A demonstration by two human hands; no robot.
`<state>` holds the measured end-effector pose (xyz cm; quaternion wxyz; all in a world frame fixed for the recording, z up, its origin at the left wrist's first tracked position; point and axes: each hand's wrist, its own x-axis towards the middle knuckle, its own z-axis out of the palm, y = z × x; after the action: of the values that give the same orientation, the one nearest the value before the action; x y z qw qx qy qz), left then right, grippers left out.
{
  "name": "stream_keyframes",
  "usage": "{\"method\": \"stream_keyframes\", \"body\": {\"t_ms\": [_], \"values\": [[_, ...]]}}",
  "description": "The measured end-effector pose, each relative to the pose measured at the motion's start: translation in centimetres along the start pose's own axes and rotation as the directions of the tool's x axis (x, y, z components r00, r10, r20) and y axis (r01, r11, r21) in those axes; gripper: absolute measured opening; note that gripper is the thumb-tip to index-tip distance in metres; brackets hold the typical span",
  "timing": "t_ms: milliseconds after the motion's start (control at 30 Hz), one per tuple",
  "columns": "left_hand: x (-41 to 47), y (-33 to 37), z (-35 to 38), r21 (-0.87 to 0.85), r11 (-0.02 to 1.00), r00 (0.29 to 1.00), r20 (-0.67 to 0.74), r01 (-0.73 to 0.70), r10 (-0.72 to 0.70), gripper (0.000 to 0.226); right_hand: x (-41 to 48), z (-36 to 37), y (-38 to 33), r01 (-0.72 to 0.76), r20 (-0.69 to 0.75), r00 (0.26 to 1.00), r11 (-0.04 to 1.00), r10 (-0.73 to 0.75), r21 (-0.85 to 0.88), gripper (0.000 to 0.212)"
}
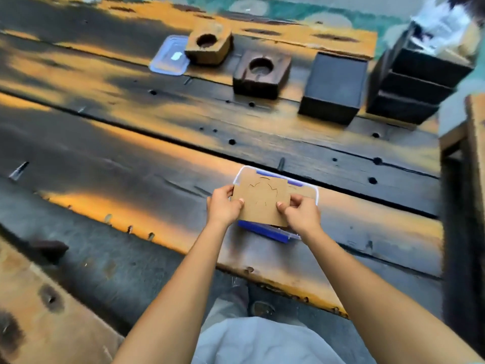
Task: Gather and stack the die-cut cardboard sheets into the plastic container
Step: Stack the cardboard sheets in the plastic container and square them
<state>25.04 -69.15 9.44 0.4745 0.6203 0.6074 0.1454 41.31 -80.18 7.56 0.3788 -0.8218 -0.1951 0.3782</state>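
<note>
A brown die-cut cardboard sheet (259, 199) with curved cut lines is held flat over a clear plastic container (313, 189) with blue clips. My left hand (223, 207) grips the sheet's left edge. My right hand (301, 212) pinches its right edge. The sheet covers most of the container's opening; a little more brown cardboard (301, 191) shows inside at the right. The container stands near the front of the worn wooden workbench (157, 143).
A clear lid (169, 56) lies at the back of the bench beside two wooden blocks with round recesses (208, 44) (262, 73). A dark box (334, 88) and a stack of dark boxes (417, 82) stand at the back right. A wooden frame (472, 143) rises at right.
</note>
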Motion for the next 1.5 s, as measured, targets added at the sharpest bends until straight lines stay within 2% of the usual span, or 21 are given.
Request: {"method": "stream_keyframes", "body": {"t_ms": [233,400,600,733,800,900,1100,1233,1367,1500], "values": [[4.2,2.4,4.2,0.146,0.985,0.975,0.215,-0.088,0.055,0.032,2.2,-2.0,1.1,-0.19,-0.181,0.968,0.979,0.175,-0.068,0.02],[6.0,2.5,6.0,0.115,0.991,0.923,0.384,-0.064,0.015,0.042,2.5,-2.2,1.8,-0.31,-0.279,0.919,0.948,0.28,-0.07,0.039],[7.0,1.1,7.5,0.144,0.99,0.92,0.387,-0.006,-0.051,0.043,2.8,-1.8,1.3,-0.395,-0.333,0.879,0.913,0.342,-0.104,0.037],[7.3,0.6,8.0,0.154,0.987,0.917,0.386,0.041,-0.099,0.05,3.2,-1.3,0.5,-0.444,-0.349,0.867,0.869,0.356,-0.219,0.035],[7.3,0.5,8.1,0.172,0.985,0.927,0.364,0.032,-0.093,0.045,3.2,-1.0,0.3,-0.463,-0.347,0.867,0.837,0.358,-0.293,0.038],[7.3,0.4,8.4,0.204,0.979,0.935,0.348,0.002,-0.074,0.036,3.4,-0.7,0.3,-0.449,-0.336,0.88,0.819,0.336,-0.358,0.032],[6.9,0.2,8.8,0.185,0.982,0.956,0.278,0.041,-0.092,0.035,4.0,-0.8,0.1,-0.355,-0.266,0.931,0.797,0.251,-0.489,0.023],[6.6,0.4,9.3,0.172,0.983,0.96,0.257,0.07,-0.113,0.036,3.9,-1.1,0.3,-0.28,-0.252,0.955,0.755,0.157,-0.592,0.031],[6.3,0.5,9.7,0.133,0.986,0.959,0.25,0.102,-0.133,0.037,3.6,-2.2,1.5,-0.236,-0.225,0.965,0.808,0.131,-0.539,0.048],[5.9,0.5,10.3,0.112,0.986,0.961,0.234,0.123,-0.147,0.029,3.6,-2.8,2.7,-0.177,-0.164,0.981,0.845,0.108,-0.505,0.044]]}}
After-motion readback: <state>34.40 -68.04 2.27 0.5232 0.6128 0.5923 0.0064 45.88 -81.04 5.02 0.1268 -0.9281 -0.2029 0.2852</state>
